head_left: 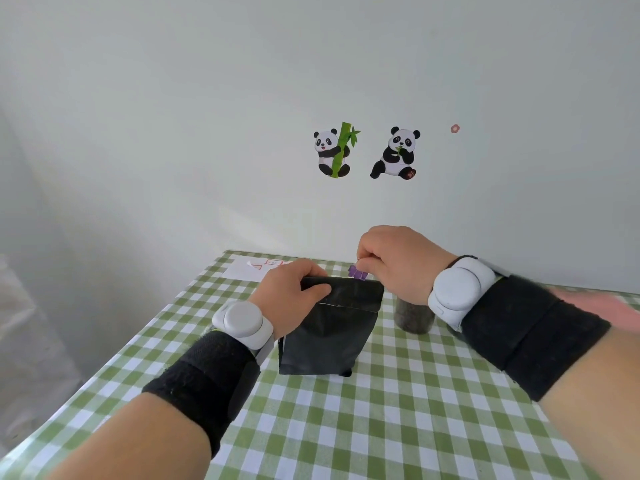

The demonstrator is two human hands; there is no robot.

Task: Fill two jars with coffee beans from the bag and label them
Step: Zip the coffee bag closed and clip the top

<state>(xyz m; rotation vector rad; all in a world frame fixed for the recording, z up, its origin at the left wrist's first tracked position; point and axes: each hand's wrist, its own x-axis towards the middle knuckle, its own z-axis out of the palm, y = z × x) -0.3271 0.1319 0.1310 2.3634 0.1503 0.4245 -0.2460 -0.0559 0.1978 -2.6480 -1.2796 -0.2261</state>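
Left hand grips bag folded top, steadying it upright. Right hand pinches purple clip at fold, likely sealing or unsealing. Jar holds beans.

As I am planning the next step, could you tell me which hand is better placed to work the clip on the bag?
Right, probably: the right hand pinches the clip at the top edge of the bag, while the left hand grips the folded top, steadying it.
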